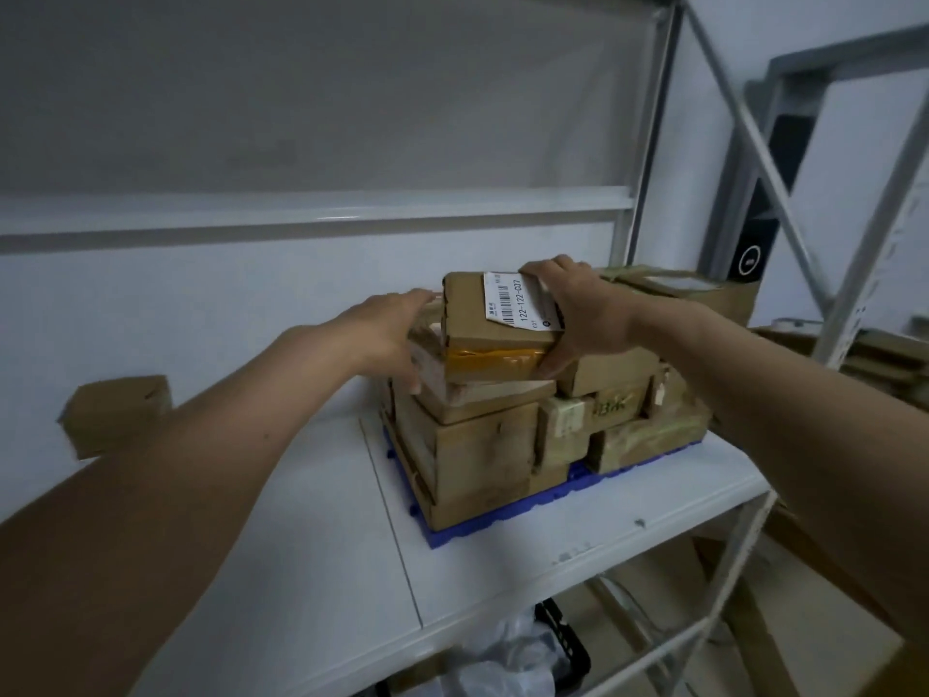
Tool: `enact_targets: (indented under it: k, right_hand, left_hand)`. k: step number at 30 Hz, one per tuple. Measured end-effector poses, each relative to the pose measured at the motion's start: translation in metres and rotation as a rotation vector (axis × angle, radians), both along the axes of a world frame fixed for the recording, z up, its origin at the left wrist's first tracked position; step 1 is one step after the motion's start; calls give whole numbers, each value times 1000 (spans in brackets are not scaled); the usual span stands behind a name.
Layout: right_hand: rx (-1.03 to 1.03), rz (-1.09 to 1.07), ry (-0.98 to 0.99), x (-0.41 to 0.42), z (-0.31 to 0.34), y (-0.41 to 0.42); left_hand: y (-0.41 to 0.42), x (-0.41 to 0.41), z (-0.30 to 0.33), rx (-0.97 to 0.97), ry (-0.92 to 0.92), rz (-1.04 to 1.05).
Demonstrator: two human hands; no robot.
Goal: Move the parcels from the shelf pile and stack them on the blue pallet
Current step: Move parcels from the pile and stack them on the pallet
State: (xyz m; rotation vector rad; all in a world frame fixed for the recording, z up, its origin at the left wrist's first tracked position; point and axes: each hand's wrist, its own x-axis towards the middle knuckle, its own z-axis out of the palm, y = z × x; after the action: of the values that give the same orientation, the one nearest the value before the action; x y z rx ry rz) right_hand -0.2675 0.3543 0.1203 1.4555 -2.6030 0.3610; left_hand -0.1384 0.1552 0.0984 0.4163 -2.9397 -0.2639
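Top parcel (495, 314) sitting between both my hands on the stack.

Two hands in shot: my right hand (578, 314) is curled round the right end of that top parcel, thumb tucked under the front corner, while my left hand (389, 334) rests flat-fingered against the stack's left side, just touching that parcel's left end, gripping nothing. The stack (507, 420) is maybe eight or nine brown boxes, hard to count exactly, on one blue pallet (470, 534) near the right edge of the white shelf (311, 570). One loose box (118, 415) sits well apart at the left. The top parcel's white label (518, 299) reads 122-122-C07 beside a barcode; the smaller print is too blurry.
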Motion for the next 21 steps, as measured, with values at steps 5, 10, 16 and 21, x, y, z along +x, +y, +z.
enact_targets:
  k: [5,10,16,21]
  right_hand:
    - [-88,-59,-48,-60,14,21]
    - [-152,-100,18,-126,26,26]
    - [-162,-146,81,-207,39,8]
    - [-83,-128,25,-268,43,-24]
  left_hand:
    - [19,-59,16,-88,-3,4]
    - [17,-120,27,-95,6,4]
    - [-6,-186,29,-41,39,12]
    - [-27,-238,30,132,43,8]
